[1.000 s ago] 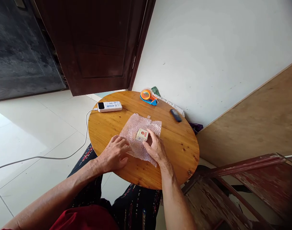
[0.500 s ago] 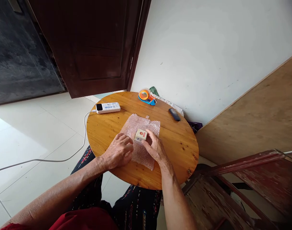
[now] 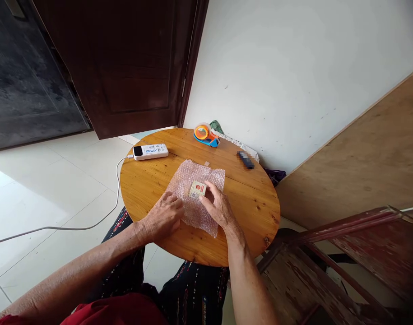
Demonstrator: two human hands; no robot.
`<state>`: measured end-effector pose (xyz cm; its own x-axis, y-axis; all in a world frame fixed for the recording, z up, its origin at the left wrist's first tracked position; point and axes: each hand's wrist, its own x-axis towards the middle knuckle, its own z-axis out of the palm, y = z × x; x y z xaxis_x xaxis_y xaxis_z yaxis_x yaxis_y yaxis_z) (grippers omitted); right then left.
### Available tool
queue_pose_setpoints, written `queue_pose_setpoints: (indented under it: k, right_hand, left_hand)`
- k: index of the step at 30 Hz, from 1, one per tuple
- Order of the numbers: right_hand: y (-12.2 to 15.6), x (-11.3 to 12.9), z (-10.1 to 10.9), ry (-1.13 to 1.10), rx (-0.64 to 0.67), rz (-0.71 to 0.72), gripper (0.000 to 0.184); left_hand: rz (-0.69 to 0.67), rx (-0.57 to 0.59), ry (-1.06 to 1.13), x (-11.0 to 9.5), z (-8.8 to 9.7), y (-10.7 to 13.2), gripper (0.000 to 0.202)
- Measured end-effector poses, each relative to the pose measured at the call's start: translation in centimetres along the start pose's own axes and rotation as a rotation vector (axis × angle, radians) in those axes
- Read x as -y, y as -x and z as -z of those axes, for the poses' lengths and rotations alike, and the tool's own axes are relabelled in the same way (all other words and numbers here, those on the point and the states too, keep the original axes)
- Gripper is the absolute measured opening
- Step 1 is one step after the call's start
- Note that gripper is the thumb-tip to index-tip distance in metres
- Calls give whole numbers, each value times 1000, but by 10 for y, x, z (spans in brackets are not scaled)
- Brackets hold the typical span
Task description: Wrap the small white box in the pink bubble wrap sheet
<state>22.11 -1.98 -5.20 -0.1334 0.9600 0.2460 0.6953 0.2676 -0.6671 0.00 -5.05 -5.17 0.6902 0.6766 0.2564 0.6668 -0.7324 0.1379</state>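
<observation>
A small cardboard box point(image 3: 197, 189) with a red mark lies on a sheet of pink bubble wrap point(image 3: 192, 180) on the round wooden table point(image 3: 152, 180). My right hand point(image 3: 218, 207) grips the box from its right side with curled fingers. My left hand point(image 3: 164, 215) rests on the near left edge of the bubble wrap, fingers bent and pressing it down.
A white power bank point(image 3: 150, 151) with a white cable point(image 3: 57, 225) lies at the table's far left. An orange and blue tape dispenser point(image 3: 204, 134) and a dark small object point(image 3: 245, 159) sit near the wall. A red wooden chair point(image 3: 345, 257) stands to the right.
My left hand slid forward onto the bubble wrap's edge, then drew back slightly. The box stays under my right hand. The view shifted a little.
</observation>
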Motion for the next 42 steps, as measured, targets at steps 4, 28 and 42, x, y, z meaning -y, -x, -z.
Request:
queue_pose_setpoints:
  k: [4, 28, 42]
  right_hand:
    - [-1, -3, 2, -104, 6, -13, 53]
    - [-6, -10, 10, -525, -202, -290, 29]
    - [-4, -9, 8, -614, -149, -341, 30]
  left_hand:
    - [48, -82, 67, 2, 8, -3, 13]
    - [338, -88, 427, 43, 24, -95, 29]
    - [370, -56, 712, 40, 9, -97, 11]
